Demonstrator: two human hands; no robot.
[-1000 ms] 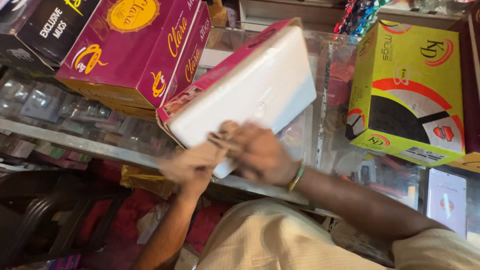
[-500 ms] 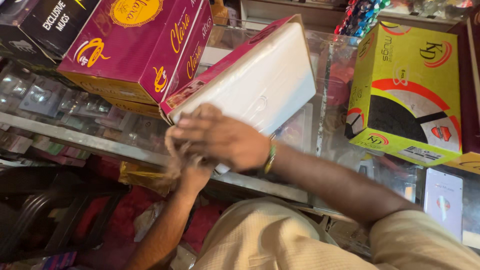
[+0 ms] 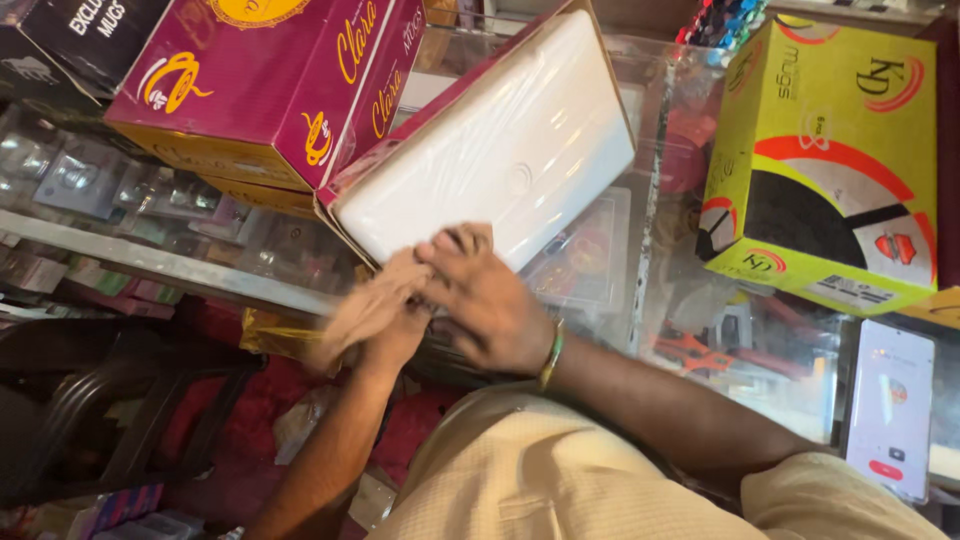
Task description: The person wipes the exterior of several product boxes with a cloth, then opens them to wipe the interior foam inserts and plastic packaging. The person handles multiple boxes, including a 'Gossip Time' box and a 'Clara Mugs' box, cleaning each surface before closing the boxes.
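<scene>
Both hands meet at the near corner of the white box [image 3: 490, 150], which lies tilted on the glass tabletop [image 3: 640, 300] with its far end up toward the back edge. Half a second ago the right hand [image 3: 490, 300] lay over the left and hid it; now it has slid aside toward the person's right, palm down, fingers spread and pressed on the box's near edge, not closed round anything. The left hand [image 3: 375, 310] has come out from beneath and is blurred with movement, its fingers loosely extended toward the same corner; whether it pinches anything I cannot tell. The box itself has stayed put between the two moments, its maroon rim still butted against the maroon and yellow carton [image 3: 260, 90] on the left. The work seems to remain at that corner, a smoothing or rubbing of the wrapping. The yellow carton [image 3: 830, 160] stands well apart near the right edge of the tabletop, and a phone [image 3: 890, 410] lies just beside it at the near right corner.
</scene>
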